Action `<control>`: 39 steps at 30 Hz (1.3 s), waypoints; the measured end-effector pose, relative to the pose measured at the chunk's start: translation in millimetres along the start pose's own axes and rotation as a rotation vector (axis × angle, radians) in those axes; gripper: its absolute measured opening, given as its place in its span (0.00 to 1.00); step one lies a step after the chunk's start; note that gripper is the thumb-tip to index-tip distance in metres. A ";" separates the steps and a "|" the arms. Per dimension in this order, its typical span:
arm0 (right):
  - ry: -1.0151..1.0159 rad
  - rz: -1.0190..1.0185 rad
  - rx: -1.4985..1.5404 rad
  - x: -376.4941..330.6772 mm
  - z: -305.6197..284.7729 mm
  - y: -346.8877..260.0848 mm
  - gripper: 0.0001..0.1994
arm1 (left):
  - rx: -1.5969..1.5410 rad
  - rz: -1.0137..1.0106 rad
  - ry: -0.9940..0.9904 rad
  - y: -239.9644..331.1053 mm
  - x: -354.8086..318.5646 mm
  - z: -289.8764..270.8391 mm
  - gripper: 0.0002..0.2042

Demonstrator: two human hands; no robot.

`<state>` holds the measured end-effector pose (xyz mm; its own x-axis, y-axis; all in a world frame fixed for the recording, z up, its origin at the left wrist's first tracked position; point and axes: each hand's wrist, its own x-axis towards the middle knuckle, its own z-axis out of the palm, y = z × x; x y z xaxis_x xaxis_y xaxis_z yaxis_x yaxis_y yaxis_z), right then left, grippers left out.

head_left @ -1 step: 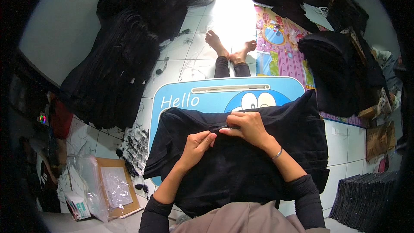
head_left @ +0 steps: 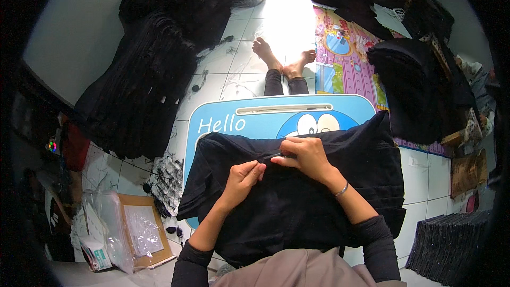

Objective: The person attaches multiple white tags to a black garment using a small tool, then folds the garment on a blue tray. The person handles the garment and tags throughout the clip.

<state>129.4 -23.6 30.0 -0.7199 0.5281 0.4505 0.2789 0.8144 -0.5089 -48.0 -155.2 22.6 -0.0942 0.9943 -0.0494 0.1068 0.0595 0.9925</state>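
Both hands pinch a black garment [head_left: 297, 196] spread over a blue lap table [head_left: 265, 119]: left hand [head_left: 243, 176] fingers closed on the fabric, right hand [head_left: 304, 155] gripping its upper fold. Black clothing stacks [head_left: 154, 74] crowd the tiled floor to the left, and clear plastic bags [head_left: 125, 228] lie on a flat brown cardboard piece [head_left: 159, 255] at lower left.

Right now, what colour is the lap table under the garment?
Light blue lap table with white edging, clearest in the head view.

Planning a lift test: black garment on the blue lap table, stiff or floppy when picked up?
Likely floppy: the black garment drapes over the blue lap table edges and bunches under the right hand. Probably light; the left hand pinches a fold easily.
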 end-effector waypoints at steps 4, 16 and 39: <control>0.013 0.056 -0.013 -2.3 1.4 2.5 0.19 | -0.027 0.008 -0.004 -2.2 -0.2 -1.4 0.16; 0.024 -0.003 -0.091 -0.2 6.3 2.4 0.20 | 0.210 0.018 0.074 26.3 18.8 -41.7 0.17; 0.040 0.020 -0.060 2.7 13.4 2.5 0.21 | 0.178 -0.034 -0.166 23.1 9.4 -49.5 0.16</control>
<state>119.6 -23.3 20.1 -0.6881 0.5530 0.4699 0.3316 0.8155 -0.4743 -95.4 -148.8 50.7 0.0619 0.9915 -0.1146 0.2805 0.0929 0.9553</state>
